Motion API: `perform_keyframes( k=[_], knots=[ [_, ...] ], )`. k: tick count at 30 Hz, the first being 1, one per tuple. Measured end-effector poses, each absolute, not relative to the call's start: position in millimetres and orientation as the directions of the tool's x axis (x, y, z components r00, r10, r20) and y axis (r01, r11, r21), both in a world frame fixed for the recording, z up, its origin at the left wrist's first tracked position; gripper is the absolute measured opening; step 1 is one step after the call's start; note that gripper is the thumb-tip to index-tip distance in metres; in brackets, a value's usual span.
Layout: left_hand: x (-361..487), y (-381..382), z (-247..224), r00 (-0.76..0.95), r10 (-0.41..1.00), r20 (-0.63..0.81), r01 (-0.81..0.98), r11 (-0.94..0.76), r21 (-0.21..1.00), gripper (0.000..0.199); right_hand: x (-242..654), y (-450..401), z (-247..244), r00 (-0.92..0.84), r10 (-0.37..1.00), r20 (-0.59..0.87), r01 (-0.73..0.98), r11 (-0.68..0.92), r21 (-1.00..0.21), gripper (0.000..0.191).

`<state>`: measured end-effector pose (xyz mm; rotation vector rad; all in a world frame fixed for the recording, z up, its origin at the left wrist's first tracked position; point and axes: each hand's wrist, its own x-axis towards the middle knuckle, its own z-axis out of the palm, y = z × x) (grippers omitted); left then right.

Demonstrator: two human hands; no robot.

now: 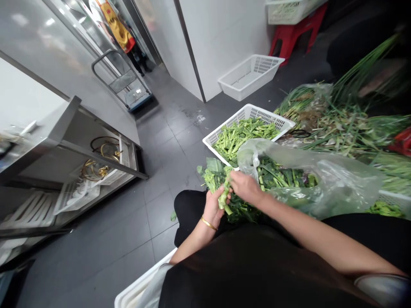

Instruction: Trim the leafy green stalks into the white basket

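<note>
Leafy green stalk (225, 194), probably choy sum, is being held up over the person's lap in the head view, just above a heap of the same greens (239, 209). The left hand (215, 209) is curling round the lower stalk, fingers closed, a gold bangle (208, 223) sitting on the wrist. The right hand (245, 187) is bunching its fingers and pinching the top of the stalk, touching the left hand's fingertips or nearly so. A clear plastic bag (308, 175) is lying across more dark greens just beyond the right hand, and a white plastic basket (248, 110) of trimmed green stalks is tilting beside it, near the hands. Bundled spring onions (340, 132) are spreading along the right side on the grey tile floor (167, 141). Another white basket (250, 77) is sitting on the floor by the wall, and a third basket (289, 10) is resting on a red stool (293, 36). A stainless steel table (58, 132) is standing on the left, a metal trolley (122, 81) is parked beyond it, and a person in a yellow apron (117, 30) is standing far off.
</note>
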<state>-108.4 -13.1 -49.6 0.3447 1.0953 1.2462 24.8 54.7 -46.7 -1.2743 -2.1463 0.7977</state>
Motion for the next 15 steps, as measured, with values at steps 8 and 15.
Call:
perform_keyframes(
  k=[8, 15],
  knots=[
    [-137, 88, -41, -0.091, 0.841, -0.533, -0.564, 0.397, 0.724, 0.019, 65, 38, -55, -0.502, 0.863, -0.050, 0.461, 0.218, -0.860, 0.027],
    [-122, 240, -8, -0.292, 0.905, -0.309, -0.213, 0.254, 0.944, 0.022, 230, 49, -37, 0.012, 0.983, -0.181, 0.636, -0.147, -0.757, 0.057]
  ],
)
